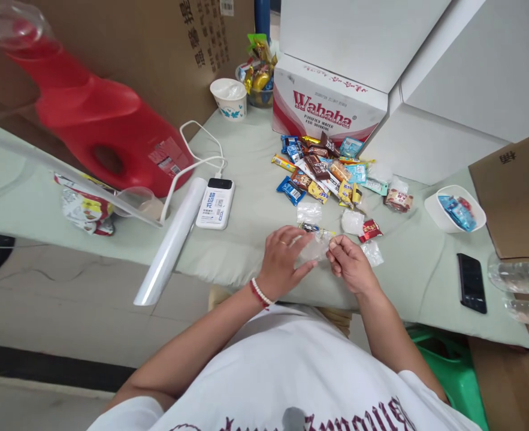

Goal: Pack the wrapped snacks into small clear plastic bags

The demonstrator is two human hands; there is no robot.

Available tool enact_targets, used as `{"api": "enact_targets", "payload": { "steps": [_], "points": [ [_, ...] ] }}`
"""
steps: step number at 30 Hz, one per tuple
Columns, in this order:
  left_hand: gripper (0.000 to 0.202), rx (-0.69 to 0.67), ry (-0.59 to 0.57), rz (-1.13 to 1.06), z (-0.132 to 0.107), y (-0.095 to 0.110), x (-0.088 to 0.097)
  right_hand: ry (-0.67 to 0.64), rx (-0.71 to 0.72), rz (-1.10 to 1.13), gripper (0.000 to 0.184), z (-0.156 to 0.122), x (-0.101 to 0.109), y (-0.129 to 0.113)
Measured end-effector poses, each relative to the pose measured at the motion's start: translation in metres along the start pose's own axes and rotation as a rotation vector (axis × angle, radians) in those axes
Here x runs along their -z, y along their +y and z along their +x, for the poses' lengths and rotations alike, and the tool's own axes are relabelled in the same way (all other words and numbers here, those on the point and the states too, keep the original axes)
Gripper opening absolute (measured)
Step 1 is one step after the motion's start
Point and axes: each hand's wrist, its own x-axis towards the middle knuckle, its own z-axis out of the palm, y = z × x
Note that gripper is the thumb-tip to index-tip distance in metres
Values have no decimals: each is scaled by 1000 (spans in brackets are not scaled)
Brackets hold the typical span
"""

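Clear plastic glints between my two hands: a small, thin bag (318, 246) just above the near edge of the pale green worktop (246, 254). With my right hand (349, 260) I pinch its right edge, thumb and forefinger pressed together and the other fingers curled under. My left hand (283, 257) is at the bag's left side, fingers spread and thumb well apart from them; whether they touch the film I cannot tell. A red and white bracelet (261, 293) circles my left wrist.

Just beyond the bag lies a dark packet (310, 227), partly hidden. More crumpled clear bags (352, 221) lie near my hands, one beside a small red packet (371, 230). Farther off, a loose heap of wrapped snacks (317, 167) spreads in front of the white and red Wahaha box (329, 114).

To the left I have a white power bank (214, 211) with a cable plugged in, a shiny roll (171, 245) slanting over the near edge, and a big red jug (120, 126). To the right stands a white tub (432, 216) holding blue packets, with a black phone (471, 283) lying nearer me
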Motion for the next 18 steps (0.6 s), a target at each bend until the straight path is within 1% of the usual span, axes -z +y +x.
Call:
{"api": "enact_targets", "payload": {
  "steps": [1,2,3,4,6,8,9,10,12,13,14,16,17,18],
  "points": [
    [36,-12,-67,24,3,0,-5,-33,-10,-5,45,-1,0,-2],
    [26,6,-125,22,5,0,-11,-60,-14,-8,44,-1,0,-3],
    [20,48,-161,-4,7,-1,-16,-66,-3,-14,43,-1,0,-4],
    [18,105,-170,-47,9,-2,-20,-41,32,-30,41,-1,1,-3],
    [21,221,-116,-148,9,-1,-25,100,150,-111,41,1,2,3],
    [22,301,-25,-230,7,3,-25,255,247,-213,56,4,1,12],
    [22,329,2,-266,6,6,-23,278,257,-247,64,5,1,18],
    [24,360,14,-308,5,8,-20,255,240,-259,66,6,0,22],
    [30,451,-6,-423,4,9,-10,151,180,-231,52,7,1,28],
    [33,505,-45,-491,5,6,-3,103,156,-207,44,7,4,28],
    [36,555,-112,-557,6,1,6,64,134,-185,40,6,8,26],
    [40,613,-311,-651,11,-14,26,-34,79,-169,39,3,20,18],
    [41,620,-422,-661,15,-23,37,-104,41,-178,40,1,27,13],
    [40,618,-496,-640,19,-32,47,-181,-5,-196,41,-2,32,9]
  ]
}}
